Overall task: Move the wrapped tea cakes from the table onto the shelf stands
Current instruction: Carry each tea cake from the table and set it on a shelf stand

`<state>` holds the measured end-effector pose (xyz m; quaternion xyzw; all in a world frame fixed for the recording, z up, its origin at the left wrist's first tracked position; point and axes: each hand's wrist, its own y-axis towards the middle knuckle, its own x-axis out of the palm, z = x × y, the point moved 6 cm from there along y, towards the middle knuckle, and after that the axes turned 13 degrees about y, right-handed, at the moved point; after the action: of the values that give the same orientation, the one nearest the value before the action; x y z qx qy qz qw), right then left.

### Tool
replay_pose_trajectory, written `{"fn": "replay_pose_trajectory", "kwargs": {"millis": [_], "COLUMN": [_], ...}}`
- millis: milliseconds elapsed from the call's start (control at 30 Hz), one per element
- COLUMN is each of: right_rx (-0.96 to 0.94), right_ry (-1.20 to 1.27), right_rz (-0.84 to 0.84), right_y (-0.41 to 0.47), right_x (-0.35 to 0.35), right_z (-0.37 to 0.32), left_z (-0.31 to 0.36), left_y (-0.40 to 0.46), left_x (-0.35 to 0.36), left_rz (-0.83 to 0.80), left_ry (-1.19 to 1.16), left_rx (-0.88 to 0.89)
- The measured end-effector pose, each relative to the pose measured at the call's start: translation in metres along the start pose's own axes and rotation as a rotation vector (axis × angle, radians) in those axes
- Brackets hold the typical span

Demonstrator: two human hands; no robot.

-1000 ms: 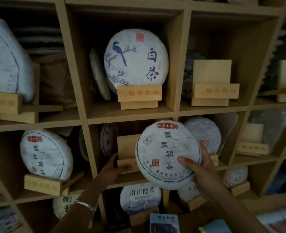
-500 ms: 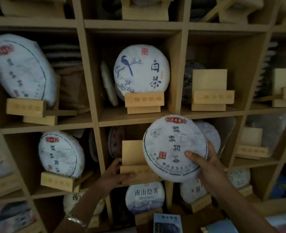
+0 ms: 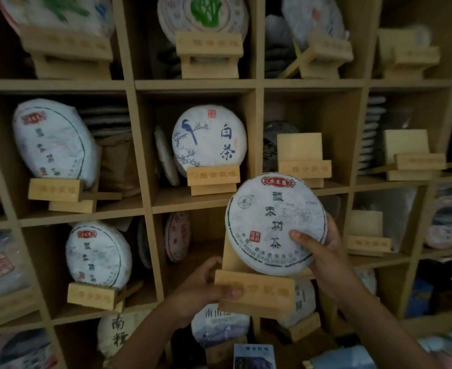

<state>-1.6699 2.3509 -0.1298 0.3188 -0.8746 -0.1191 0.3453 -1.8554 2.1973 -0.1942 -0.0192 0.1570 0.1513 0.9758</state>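
Now gripping a wooden stand (image 3: 254, 291) in the left hand (image 3: 208, 286), low and just right of the frame's centre, with the thumb curled across the front bar and the fingers wrapped behind the stand's left edge. Holding a wrapped cake (image 3: 275, 222) in the right hand (image 3: 323, 251), pinching its lower right rim with the thumb on the printed face and the fingers behind. Setting the cake upright against the stand's back plate, with its lower edge just behind the front bar and its face turned to the camera, tilted slightly left. Keeping stand and cake in front of the shelf (image 3: 193, 85), over the middle compartment of the lower row; cannot tell whether the stand's base is touching a board.

Showing, in the centre compartment just above, a bird cake (image 3: 208, 139) sitting on its own stand (image 3: 213, 175). Showing, right of that, an empty stand (image 3: 302, 161) with a dark cake (image 3: 272, 139) behind it. Further right, another bare stand (image 3: 411, 158), and below it, just beside the right hand, one more (image 3: 365, 235). Displaying, at the left of the frame, a large cake (image 3: 51, 139) on a stand in the middle row and a smaller cake (image 3: 97, 254) on a stand below it. Blurring along the top row, with a green-printed cake (image 3: 206, 14) on a stand at top centre.
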Motion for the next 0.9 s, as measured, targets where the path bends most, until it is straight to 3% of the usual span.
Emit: {"fn": "replay_pose_trajectory", "kwargs": {"millis": [500,633,767,900], "right_rx": [-0.146,-0.148,-0.195,-0.244], "right_ry": [-0.175,-0.371,-0.821,-0.879], "right_rz": [-0.098,-0.111,0.003,0.058], "right_y": [-0.009,-0.014,-0.011,-0.006], "right_x": [0.015,0.019,0.008,0.011], "right_z": [-0.038,-0.035,-0.041,-0.052], "left_z": [0.049,0.047,0.038,0.032], "left_y": [-0.009,-0.013,-0.018,-0.022], "left_x": [0.013,0.014,0.016,0.016], "left_rz": [0.086,0.140,0.142,0.140], "left_ry": [0.015,-0.013,-0.052,-0.056], "left_rx": [0.058,0.037,0.005,-0.016]}}
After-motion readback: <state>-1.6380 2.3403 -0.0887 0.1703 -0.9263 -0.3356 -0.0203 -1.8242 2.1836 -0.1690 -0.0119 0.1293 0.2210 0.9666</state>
